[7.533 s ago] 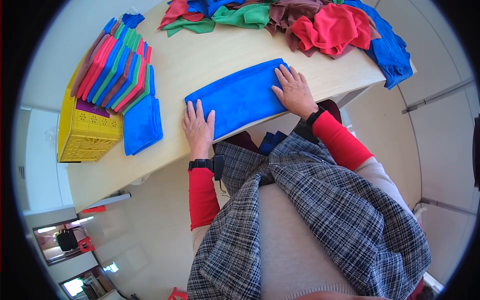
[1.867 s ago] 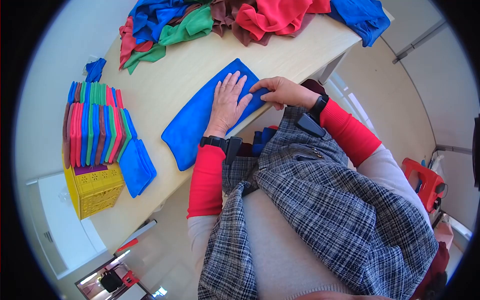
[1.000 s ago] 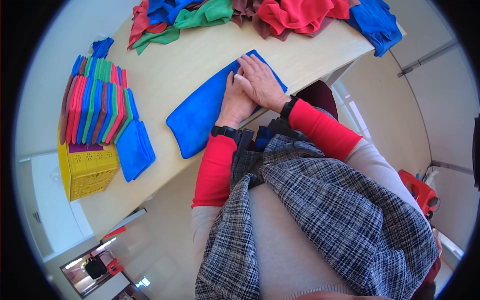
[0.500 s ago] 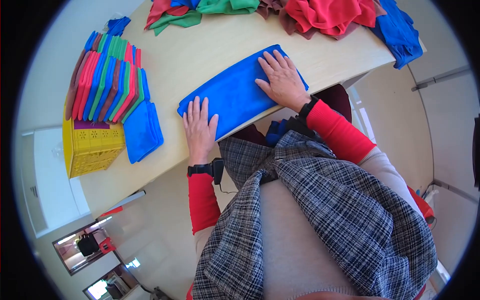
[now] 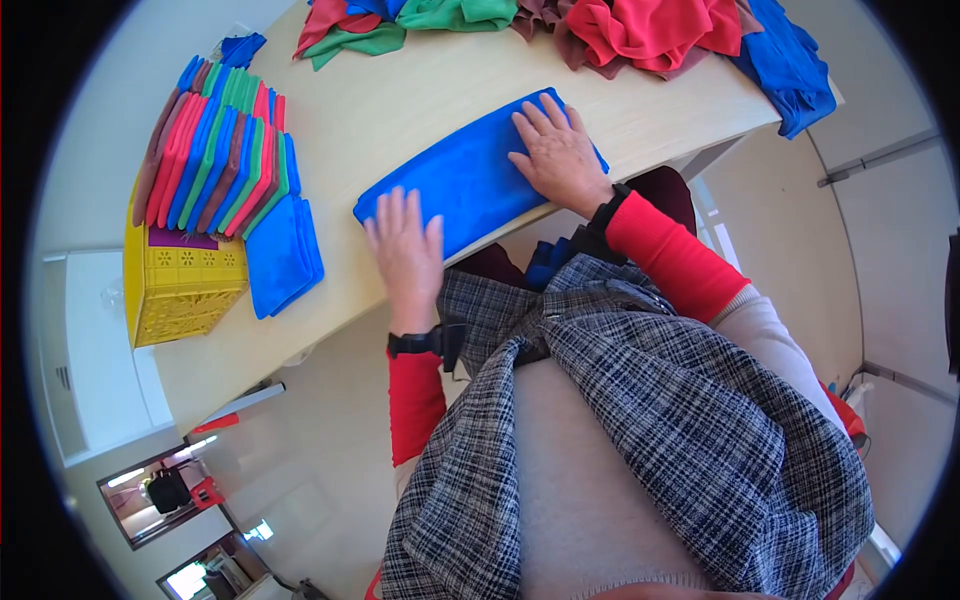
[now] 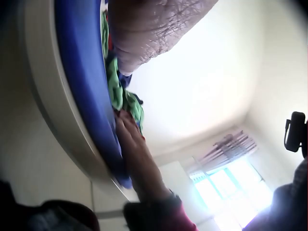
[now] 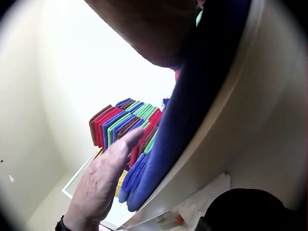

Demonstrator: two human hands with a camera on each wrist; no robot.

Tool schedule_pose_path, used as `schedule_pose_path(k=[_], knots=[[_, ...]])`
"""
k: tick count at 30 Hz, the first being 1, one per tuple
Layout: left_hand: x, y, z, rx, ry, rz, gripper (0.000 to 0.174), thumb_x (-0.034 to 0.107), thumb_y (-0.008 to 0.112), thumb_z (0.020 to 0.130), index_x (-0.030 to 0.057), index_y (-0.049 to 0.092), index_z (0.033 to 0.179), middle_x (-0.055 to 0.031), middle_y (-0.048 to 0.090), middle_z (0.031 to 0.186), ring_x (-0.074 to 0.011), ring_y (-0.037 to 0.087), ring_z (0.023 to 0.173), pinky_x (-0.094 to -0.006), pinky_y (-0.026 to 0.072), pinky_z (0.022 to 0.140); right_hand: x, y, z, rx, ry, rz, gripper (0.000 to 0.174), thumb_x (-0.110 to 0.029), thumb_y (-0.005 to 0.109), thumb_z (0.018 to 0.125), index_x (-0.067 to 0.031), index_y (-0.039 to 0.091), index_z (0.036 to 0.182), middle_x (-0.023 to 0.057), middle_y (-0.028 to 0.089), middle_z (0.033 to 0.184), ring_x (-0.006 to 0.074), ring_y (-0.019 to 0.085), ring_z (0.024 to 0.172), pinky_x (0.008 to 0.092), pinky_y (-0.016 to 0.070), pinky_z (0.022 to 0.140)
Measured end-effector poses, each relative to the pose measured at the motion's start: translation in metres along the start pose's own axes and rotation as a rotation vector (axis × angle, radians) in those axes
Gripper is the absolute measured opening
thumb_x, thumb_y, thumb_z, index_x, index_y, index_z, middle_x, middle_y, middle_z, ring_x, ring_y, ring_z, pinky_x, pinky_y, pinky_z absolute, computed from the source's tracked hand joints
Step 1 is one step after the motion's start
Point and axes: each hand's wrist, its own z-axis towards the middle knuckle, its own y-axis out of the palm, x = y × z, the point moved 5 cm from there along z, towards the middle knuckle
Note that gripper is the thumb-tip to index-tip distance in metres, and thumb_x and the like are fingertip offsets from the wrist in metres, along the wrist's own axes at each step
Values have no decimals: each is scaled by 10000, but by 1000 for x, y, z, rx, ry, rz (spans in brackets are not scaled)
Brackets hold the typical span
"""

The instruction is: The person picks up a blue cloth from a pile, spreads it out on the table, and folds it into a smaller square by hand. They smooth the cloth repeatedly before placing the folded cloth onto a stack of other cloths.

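We seem to be in a small indoor workroom for cloth goods, though it could be a room in a home; we can't tell which. The pale table (image 5: 345, 130) makes us think of work: folded cloths (image 5: 215, 160) in blue, green, red and brown stand in close rows over a yellow basket (image 5: 195, 290), and loose cloths (image 5: 650, 35) in like colours lie heaped along the far side. Around it we see plain pale walls (image 7: 72, 72), a smooth, shiny floor (image 5: 330, 450) and large white panels (image 5: 900, 270). The left wrist view adds a bright window (image 6: 231, 185) with a gathered curtain (image 6: 228, 147), more like a home's.
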Motion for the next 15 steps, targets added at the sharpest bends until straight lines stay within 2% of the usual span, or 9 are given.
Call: schedule_pose_path(k=[3,5,8,15], knots=[[58,14,13,9,86,-113,517,269,614,988,10,529,1427,-185,471,1542,-350,362,1478,-550,237,1215,-23,0,2,15,-54,38,582,-417,510,1033,-60,486,1492,141,439,1578,359,350,1485,536,262,1211],[74,24,21,-13,133,-152,511,236,623,976,6,529,1422,-188,469,1541,-354,376,1467,-550,241,1212,-32,11,3,22,-59,48,563,-394,513,1033,-64,491,1488,136,442,1577,357,355,1482,536,260,1212],[77,44,21,-6,113,-115,518,213,592,985,4,501,1450,-187,445,1559,-360,369,1473,-554,235,1215,-23,15,1,31,-57,58,548,-377,510,1036,-67,493,1487,131,444,1577,353,357,1481,532,257,1215],[43,34,-7,-8,14,-48,528,192,550,997,3,463,1482,-182,427,1575,-362,352,1484,-561,223,1219,-9,18,-2,54,-74,83,528,-364,486,1050,-75,492,1492,119,441,1583,336,354,1488,508,246,1226]])
